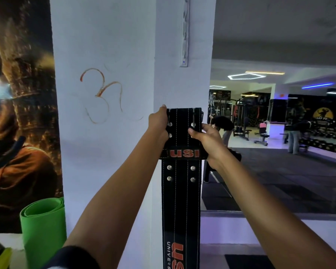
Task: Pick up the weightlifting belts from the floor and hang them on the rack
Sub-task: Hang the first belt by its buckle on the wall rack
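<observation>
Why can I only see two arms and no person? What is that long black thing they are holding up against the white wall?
The camera sits on the person's head and looks forward and down, so you see what they see: their own two bare arms reaching out. There is only this one picture.

The long black thing is a weightlifting belt, with orange letters and shiny metal studs. The left hand grips its top left edge and the right hand grips its right side. They hold it up against a white pillar, and the rest hangs straight down.

High on the pillar is a narrow strip; it may be the rack, but it is too blurry to be sure. A rolled green mat stands at lower left. Gym machines show far behind.
</observation>
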The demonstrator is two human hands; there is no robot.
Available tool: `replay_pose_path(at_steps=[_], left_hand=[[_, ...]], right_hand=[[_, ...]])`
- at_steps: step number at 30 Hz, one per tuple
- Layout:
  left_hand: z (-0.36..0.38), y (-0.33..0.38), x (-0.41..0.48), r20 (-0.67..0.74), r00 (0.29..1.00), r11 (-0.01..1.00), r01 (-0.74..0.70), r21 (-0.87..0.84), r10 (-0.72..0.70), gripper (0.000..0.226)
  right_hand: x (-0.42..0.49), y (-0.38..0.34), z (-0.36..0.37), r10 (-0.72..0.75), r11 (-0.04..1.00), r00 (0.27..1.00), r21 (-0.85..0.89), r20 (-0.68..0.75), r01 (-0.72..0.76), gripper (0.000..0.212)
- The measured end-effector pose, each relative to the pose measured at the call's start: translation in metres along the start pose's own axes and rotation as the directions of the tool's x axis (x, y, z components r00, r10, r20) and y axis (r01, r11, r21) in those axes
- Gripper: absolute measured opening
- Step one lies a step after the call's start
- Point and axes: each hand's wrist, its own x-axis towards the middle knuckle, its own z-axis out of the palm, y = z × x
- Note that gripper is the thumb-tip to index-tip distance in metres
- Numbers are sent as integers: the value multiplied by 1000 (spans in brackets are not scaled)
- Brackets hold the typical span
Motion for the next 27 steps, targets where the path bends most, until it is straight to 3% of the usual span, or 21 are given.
replay_pose_path(at_steps=[4, 5, 8, 11, 15, 18, 27], left_hand=[[8, -5, 0, -38, 999, 997, 2, -75, -5, 22], [10, -7, 0, -47, 999, 997, -3, -76, -1, 20], [13, -10, 4, -73, 995, 996, -66, -57, 61, 25], [14, -13, 8, -108, 978, 984, -177, -4, 176, 28], [12, -8, 16, -139, 933, 937, -310, 159, 332, 32], [8, -4, 31, -143, 902, 900, -368, 233, 406, 44], [37, 17, 90, -100, 842, 828, -488, 276, 530, 46]], right_hand=[[5, -9, -8, 57, 977, 998, 205, 31, -62, 24], [7, -14, -6, 68, 975, 998, 210, 13, -69, 27], [12, -31, 7, 76, 994, 995, 88, -61, -71, 67], [22, -39, 20, -39, 998, 970, -59, -238, 26, 60], [43, -32, 41, -291, 947, 869, -250, -401, 201, 49], [63, -28, 52, -355, 921, 818, -322, -452, 222, 49], [126, -37, 51, -494, 856, 698, -433, -518, 284, 47]])
